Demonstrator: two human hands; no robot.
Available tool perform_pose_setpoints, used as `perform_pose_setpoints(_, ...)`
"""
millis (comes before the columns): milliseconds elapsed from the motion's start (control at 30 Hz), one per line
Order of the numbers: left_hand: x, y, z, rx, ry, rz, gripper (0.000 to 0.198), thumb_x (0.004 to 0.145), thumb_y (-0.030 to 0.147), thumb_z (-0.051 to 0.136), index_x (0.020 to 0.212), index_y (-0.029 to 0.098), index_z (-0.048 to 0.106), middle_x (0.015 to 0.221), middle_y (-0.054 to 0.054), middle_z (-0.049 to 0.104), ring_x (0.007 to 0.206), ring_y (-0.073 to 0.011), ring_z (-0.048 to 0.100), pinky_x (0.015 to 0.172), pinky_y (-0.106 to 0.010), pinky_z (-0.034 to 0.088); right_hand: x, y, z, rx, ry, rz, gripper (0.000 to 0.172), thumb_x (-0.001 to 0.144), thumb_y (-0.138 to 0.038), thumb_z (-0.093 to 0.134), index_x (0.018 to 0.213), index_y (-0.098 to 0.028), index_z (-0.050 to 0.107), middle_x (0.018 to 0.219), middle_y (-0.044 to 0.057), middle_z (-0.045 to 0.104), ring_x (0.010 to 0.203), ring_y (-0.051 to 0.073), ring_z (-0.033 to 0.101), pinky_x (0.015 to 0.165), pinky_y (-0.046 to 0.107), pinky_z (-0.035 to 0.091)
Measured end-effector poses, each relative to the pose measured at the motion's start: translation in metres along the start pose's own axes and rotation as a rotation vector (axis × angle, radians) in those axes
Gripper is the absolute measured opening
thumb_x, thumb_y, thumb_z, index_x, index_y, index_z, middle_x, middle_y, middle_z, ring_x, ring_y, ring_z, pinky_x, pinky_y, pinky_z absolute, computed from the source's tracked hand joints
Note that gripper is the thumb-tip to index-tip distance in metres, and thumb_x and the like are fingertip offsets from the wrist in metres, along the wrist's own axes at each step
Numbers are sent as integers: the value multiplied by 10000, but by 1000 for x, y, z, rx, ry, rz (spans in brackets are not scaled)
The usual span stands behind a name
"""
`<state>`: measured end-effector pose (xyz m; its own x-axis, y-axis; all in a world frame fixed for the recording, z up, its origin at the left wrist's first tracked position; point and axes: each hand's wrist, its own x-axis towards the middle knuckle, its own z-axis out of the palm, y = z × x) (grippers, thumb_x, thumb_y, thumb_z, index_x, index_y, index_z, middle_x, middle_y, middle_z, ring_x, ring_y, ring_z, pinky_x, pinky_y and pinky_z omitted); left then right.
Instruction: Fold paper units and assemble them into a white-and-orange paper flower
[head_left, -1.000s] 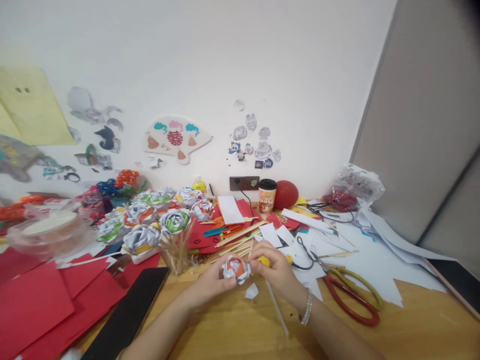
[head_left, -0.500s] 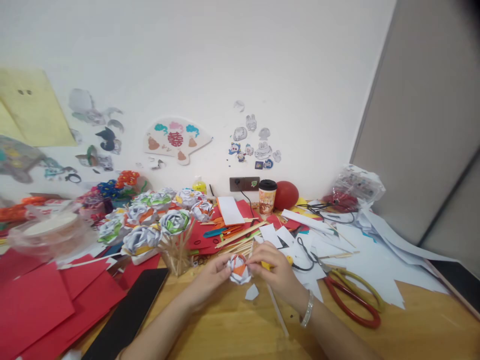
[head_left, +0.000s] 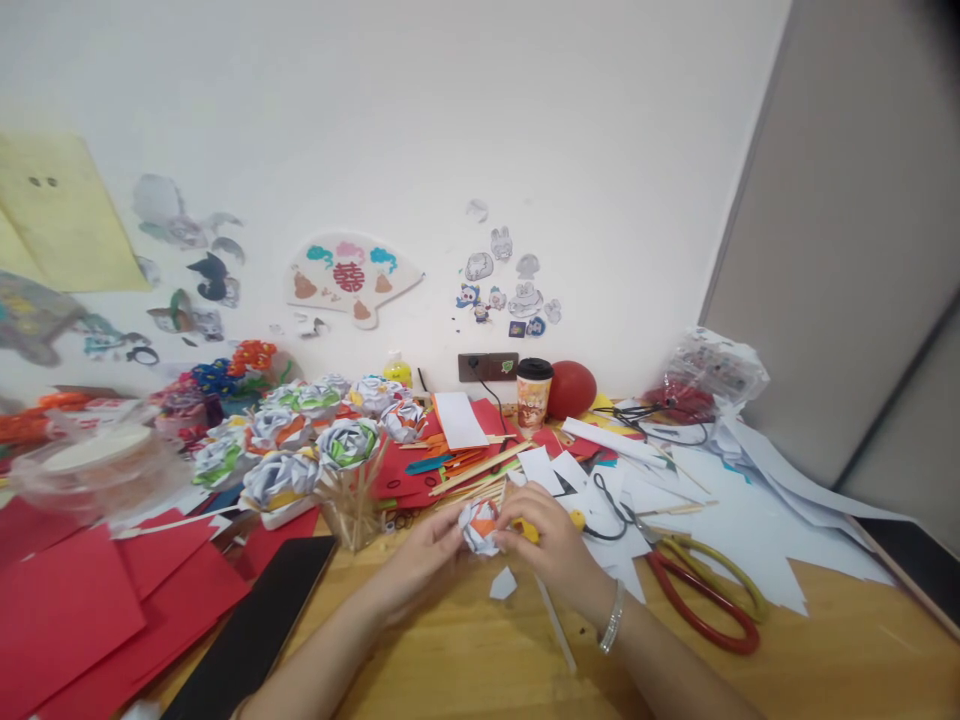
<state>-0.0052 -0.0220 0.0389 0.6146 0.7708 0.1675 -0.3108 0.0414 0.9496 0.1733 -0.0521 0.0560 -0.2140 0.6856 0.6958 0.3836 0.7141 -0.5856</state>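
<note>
Between my two hands, a little above the wooden table [head_left: 420, 660], is a small paper flower [head_left: 478, 528] with white and orange petals. My left hand [head_left: 431, 550] grips it from the left side, fingers partly hidden behind it. On the other side my right hand [head_left: 544, 535] pinches a petal at the flower's right edge between thumb and fingers. A white paper scrap [head_left: 503, 583] lies on the table just below the flower. Under my right wrist runs a thin pale stick [head_left: 556, 625].
Finished-looking paper flowers [head_left: 349, 442] crowd the left, by a clear cup of sticks [head_left: 349, 510]. Red sheets [head_left: 67, 600] and a black slab [head_left: 255, 630] lie left. Scissors [head_left: 705, 600] and white paper [head_left: 750, 530] are right. A lidded paper cup [head_left: 534, 395] stands behind.
The flower has turned slightly in my hands and risen a little. My right fingers have shifted slightly along its right edge. Everything else stays put.
</note>
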Motion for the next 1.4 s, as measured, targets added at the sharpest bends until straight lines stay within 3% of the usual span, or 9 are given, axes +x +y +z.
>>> perform_pose_setpoints(100,2,0,-1,71,-46,12,592,555,376,782,1075,177,580,1016,-70,607,940,-225,521,829,-318,375,-1,-1,2,-14,28,8,88,781,-215,596,694,-207,585,727,12,613,753,174,536,735,320,408)
perform_pose_setpoints(300,7,-10,-6,162,41,41,460,563,298,783,968,163,609,953,-39,634,891,-204,539,818,-318,393,-1,-1,4,-70,-24,42,104,797,-186,561,696,-207,571,734,10,607,753,169,548,752,325,421)
perform_pose_setpoints(533,5,-8,-4,215,97,12,459,560,331,776,934,141,590,883,-45,644,812,-199,558,766,-318,427,-6,6,10,-254,-10,-201,176,861,-147,422,771,-185,568,769,56,616,749,181,525,766,373,441)
perform_pose_setpoints(600,5,-7,-4,234,109,17,457,567,336,771,942,144,593,896,-50,647,811,-200,563,761,-317,431,-6,5,11,-181,22,-95,135,839,-159,478,778,-187,595,776,52,632,763,181,546,783,377,445)
perform_pose_setpoints(767,6,-5,-3,251,121,36,466,572,342,767,963,146,604,931,-67,659,822,-205,573,769,-314,432,-2,4,11,214,52,378,30,714,-187,622,718,-179,651,772,47,667,760,182,613,725,327,498)
perform_pose_setpoints(833,7,-4,-2,253,131,39,465,567,353,768,949,142,609,912,-70,666,813,-208,578,765,-318,434,-1,5,10,352,35,466,39,682,-208,644,686,-170,650,751,44,671,737,180,624,712,316,508)
perform_pose_setpoints(1000,6,-2,0,249,168,27,483,543,341,784,953,154,611,963,-75,662,877,-228,572,805,-329,422,1,6,4,466,-45,522,102,654,-258,676,674,-162,646,710,30,668,703,172,621,699,305,498)
perform_pose_setpoints(1133,4,-3,-1,208,116,9,491,548,344,782,967,155,607,968,-66,657,885,-222,569,809,-330,421,2,5,-1,507,-112,533,135,656,-276,686,712,-158,656,723,30,667,701,166,615,691,301,488)
perform_pose_setpoints(1400,4,-5,-3,197,107,1,483,574,311,772,991,149,590,995,-75,644,910,-231,567,830,-348,415,2,0,0,277,-96,454,67,641,-136,670,699,-167,660,752,27,678,754,186,613,743,325,464)
